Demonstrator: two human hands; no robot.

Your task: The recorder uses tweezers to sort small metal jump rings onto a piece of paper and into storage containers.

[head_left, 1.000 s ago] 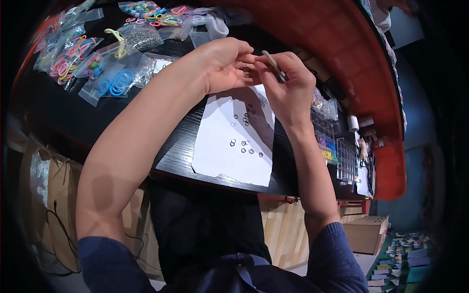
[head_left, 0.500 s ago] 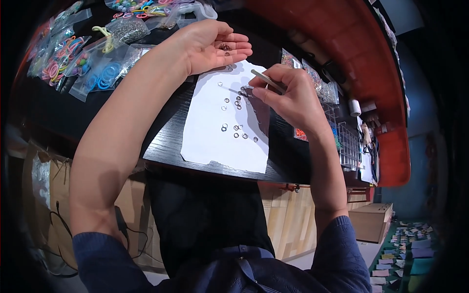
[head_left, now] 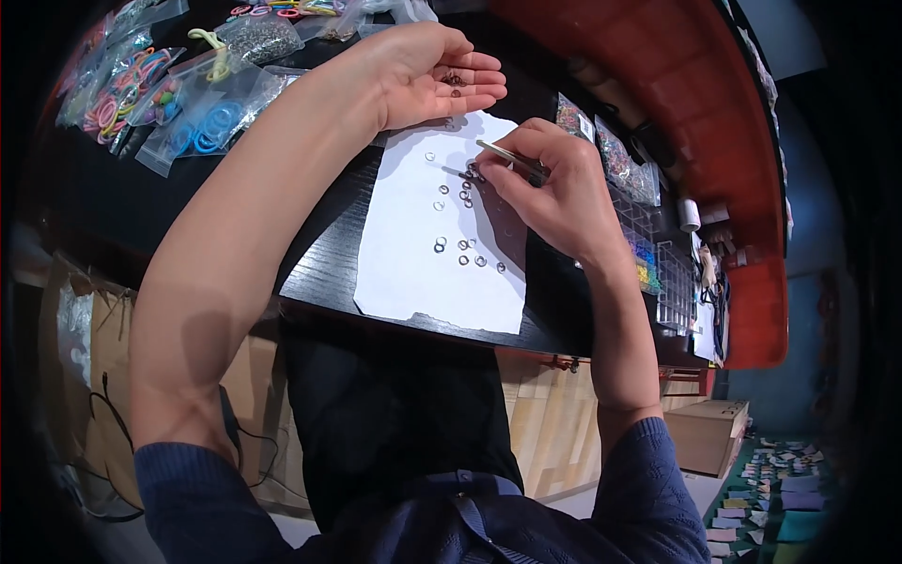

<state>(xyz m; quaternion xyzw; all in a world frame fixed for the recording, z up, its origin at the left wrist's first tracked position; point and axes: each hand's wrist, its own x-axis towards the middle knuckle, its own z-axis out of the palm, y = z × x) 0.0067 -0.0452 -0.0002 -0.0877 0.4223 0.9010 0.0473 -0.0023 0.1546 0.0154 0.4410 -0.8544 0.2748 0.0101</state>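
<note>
My left hand (head_left: 449, 85) is palm up above the paper's far edge, its fingers slightly cupped around a few small dark metal rings (head_left: 454, 81). In my right hand (head_left: 554, 174) is a pair of metal tweezers (head_left: 507, 155), pinched between thumb and fingers. The gripped end of the tweezers is partly hidden by the hand. Below both hands lies a white sheet of paper (head_left: 404, 273) with a ragged near edge. Several small metal rings (head_left: 466, 195) are scattered over it, some in clusters near my right thumb.
Clear plastic bags with blue hair ties (head_left: 211, 127) and other colourful bands cover the table's far left. Bags of beads (head_left: 629, 174) lie on the right, near a clear compartment box (head_left: 675, 282) and a white spool (head_left: 689, 214). A red panel (head_left: 564, 42) borders the table.
The whole view has shifted slightly, with paper and hands appearing a little further right. My left hand still carries the rings, and my right hand keeps the tweezers over the paper.
</note>
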